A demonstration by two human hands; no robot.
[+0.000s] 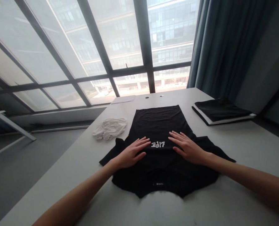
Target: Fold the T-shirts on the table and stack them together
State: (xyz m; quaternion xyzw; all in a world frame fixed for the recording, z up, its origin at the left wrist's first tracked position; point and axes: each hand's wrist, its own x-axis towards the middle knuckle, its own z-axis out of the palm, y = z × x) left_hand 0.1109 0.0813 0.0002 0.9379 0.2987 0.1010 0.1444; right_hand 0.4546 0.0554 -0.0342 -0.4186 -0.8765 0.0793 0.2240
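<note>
A black T-shirt [163, 122] lies spread flat, its collar toward me and its hem toward the window. White letters reading "LIFE" appear upside down across its chest, and a small label shows at the neck. My left hand [131, 152] rests with fingers stretched out on the shirt, left of the letters. On the other side of them, my right hand [187, 147] lies likewise, palm down and fingers apart. Neither hand holds anything. Both sleeves stick out sideways beyond my wrists.
A crumpled white cloth [110, 128] lies on the white table [252, 141] to the left. Folded black and white cloths [221, 110] are stacked at the right. A flat white sheet [123, 99] sits by the far edge. Beyond stand windows and a blue curtain [217, 47].
</note>
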